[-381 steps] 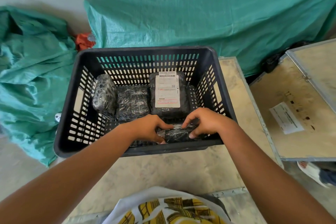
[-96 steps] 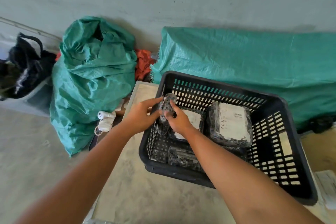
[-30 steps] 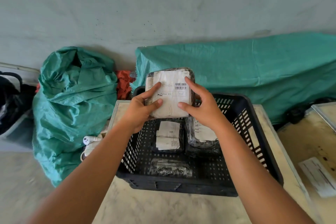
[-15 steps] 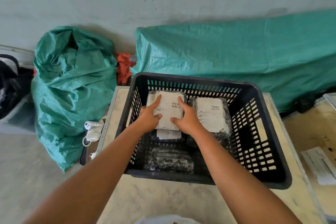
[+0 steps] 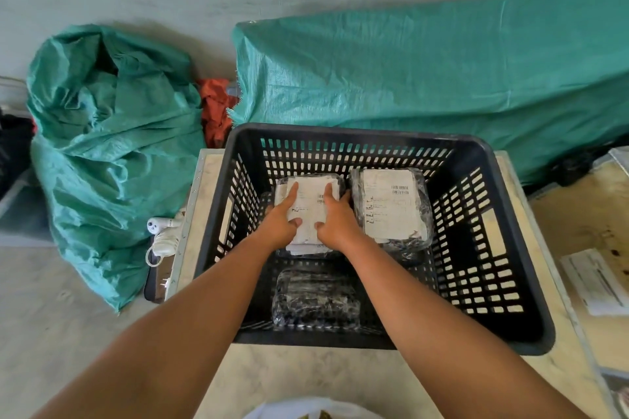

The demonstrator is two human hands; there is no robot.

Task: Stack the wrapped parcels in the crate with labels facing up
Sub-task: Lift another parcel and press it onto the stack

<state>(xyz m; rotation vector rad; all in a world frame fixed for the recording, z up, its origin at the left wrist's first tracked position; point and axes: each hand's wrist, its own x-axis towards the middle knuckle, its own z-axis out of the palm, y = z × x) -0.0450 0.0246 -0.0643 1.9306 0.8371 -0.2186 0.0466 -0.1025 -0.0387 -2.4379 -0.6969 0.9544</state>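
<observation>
A black slotted crate stands on a pale table. Inside at the back left lies a wrapped parcel with its white label up, resting on another parcel beneath it. My left hand and my right hand both grip this top parcel at its sides, thumbs on the label. To its right a second parcel lies label up. A dark wrapped parcel with no label showing lies at the crate's front.
A full green woven sack stands on the floor at left, a green tarp-covered heap behind the crate. White cabled devices lie beside the table's left edge. A paper sheet lies on a second table at right.
Both hands have lowered the labelled parcel from above the crate down onto the back-left parcel, and still hold it there.
</observation>
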